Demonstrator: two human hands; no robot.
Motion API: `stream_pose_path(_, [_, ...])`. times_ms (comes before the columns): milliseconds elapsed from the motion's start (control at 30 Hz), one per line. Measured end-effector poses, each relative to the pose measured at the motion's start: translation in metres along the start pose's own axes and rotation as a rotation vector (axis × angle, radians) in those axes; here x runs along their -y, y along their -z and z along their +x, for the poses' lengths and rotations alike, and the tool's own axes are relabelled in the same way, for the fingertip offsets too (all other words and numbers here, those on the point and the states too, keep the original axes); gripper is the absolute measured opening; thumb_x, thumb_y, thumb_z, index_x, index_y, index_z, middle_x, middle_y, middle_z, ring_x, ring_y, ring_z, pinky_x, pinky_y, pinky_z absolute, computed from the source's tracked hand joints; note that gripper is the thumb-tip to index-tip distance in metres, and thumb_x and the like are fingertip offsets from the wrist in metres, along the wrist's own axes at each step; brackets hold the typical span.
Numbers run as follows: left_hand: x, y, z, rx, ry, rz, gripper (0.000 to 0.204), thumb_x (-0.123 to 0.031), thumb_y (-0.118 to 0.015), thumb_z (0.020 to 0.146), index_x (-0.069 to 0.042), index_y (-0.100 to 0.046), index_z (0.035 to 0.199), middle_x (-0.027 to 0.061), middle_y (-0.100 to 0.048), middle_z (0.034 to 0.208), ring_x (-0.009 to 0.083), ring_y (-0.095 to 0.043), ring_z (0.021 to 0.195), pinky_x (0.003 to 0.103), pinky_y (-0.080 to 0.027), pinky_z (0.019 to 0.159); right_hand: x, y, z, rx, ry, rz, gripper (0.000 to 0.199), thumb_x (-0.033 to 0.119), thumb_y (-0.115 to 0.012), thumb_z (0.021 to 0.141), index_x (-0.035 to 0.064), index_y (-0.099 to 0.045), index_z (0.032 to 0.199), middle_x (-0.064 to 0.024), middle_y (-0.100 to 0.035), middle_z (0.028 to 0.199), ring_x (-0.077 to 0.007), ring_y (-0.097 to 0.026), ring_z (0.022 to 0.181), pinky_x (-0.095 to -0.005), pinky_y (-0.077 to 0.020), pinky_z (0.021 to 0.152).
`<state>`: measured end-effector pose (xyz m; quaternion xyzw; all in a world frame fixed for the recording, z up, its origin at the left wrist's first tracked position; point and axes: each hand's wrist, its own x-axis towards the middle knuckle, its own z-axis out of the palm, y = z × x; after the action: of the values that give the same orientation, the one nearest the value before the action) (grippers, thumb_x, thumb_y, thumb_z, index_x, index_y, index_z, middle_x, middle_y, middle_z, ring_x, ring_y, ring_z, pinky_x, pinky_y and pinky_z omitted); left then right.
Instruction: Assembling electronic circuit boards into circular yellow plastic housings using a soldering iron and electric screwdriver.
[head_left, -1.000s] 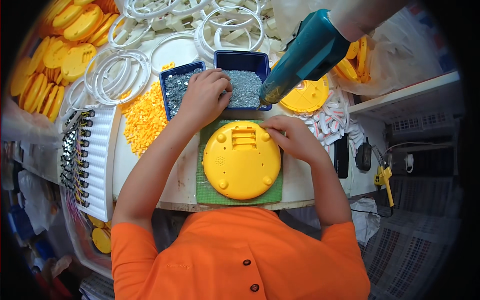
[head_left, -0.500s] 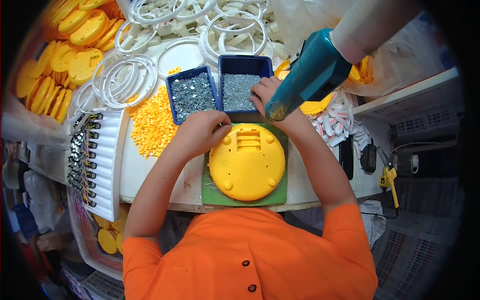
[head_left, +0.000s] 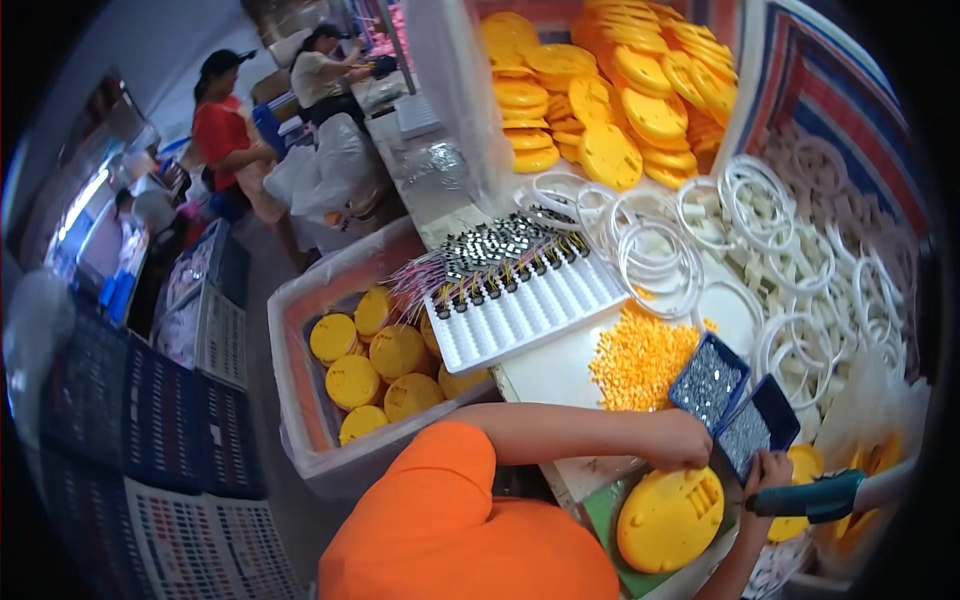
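Note:
My left hand (head_left: 685,442) hovers over the upper edge of a round yellow plastic casing (head_left: 655,525), its fingers pinched; whatever they hold is too small to make out. The casing lies on a green mat (head_left: 602,508), with a slotted compartment facing up. My right hand (head_left: 768,474) is at the near edge of a blue bin (head_left: 776,405) of small metal parts, fingers bent together, their tips partly hidden. Beside it stands another blue bin (head_left: 690,411) of grey metal pieces. A teal tool (head_left: 815,497) on a pale tube crosses in front of my right hand.
Small yellow-orange parts (head_left: 640,362) are heaped left of the bins. Beyond lie a white foam tray (head_left: 520,328) with wired black components and white rings (head_left: 655,268). A lined box (head_left: 290,375) of yellow casings stands at the table's left side. Two people (head_left: 228,140) stand farther off.
The view has swung left, bringing the lined box, crates and other people into sight. My hands keep nearly the same places by the casing and the bin.

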<state>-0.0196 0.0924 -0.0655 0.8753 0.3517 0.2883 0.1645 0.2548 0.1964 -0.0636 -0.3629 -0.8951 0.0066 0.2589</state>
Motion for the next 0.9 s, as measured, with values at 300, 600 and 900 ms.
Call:
stream_pose_path(300, [0.044,-0.024,0.076,-0.349,0.085,0.374,0.016,-0.026,-0.075,0.072,-0.012,-0.074,0.081,0.0044,-0.064,0.104,0.0249,-0.051,0.112,0.041,-0.040,0.091,0.033,0.028,-0.019,-0.143,-0.433,0.271,0.007,-0.001,-0.069,0.083,-0.0021,-0.066,0.090,-0.0162,-0.062,0.088,-0.0324,-0.059,0.087,-0.0426,-0.0469,0.078])
stream_pose_path(600, [0.043,-0.040,0.089,-0.305,0.152,0.272,0.015,-0.021,-0.070,0.073,-0.009,-0.073,0.081,0.0082,-0.066,0.101,0.0279,-0.055,0.116,0.045,-0.040,0.095,0.094,0.101,-0.130,-0.099,-0.586,0.164,0.018,0.016,-0.072,0.090,-0.0004,-0.073,0.098,-0.0153,-0.070,0.098,-0.0256,-0.064,0.083,-0.0360,-0.0504,0.073])
stream_pose_path(900, [0.014,0.009,0.042,-0.351,0.328,-0.133,0.017,-0.011,-0.073,0.079,-0.003,-0.067,0.092,0.0130,-0.068,0.091,0.0291,-0.066,0.090,0.037,-0.052,0.082,0.133,0.071,-0.147,-0.163,-0.705,0.351,0.006,0.000,-0.068,0.083,-0.0027,-0.068,0.089,-0.0130,-0.066,0.083,-0.0232,-0.064,0.078,-0.0330,-0.0501,0.075])
